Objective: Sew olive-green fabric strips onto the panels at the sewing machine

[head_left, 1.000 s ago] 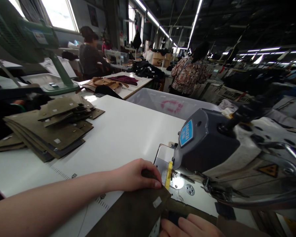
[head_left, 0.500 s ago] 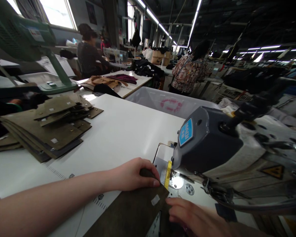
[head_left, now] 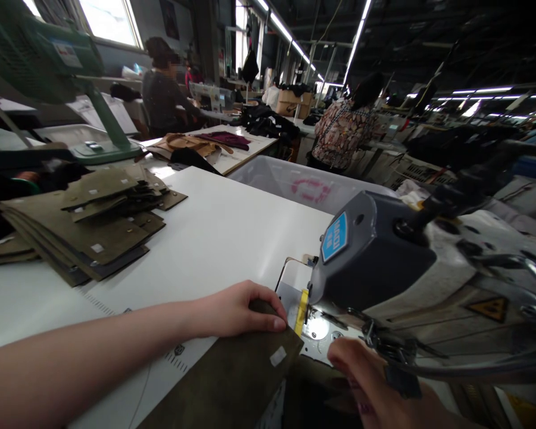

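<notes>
The left forearm [head_left: 93, 357] is seen bare along its whole visible length, smooth and rounded, narrowed gradually toward the wrist. The left hand [head_left: 237, 311] is also bare, and on its thumb [head_left: 268, 322] a short nail is seen. The right hand [head_left: 364, 374] is shown somewhat blurred. By its lower fingers a purplish patch [head_left: 365, 407] is noticed; whether it is worn cannot be told.

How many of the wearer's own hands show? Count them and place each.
2. The left hand pinches the olive fabric piece near the yellow strip. The right hand is blurred, lower right, in front of the sewing machine; whether it grips anything is unclear.
</notes>
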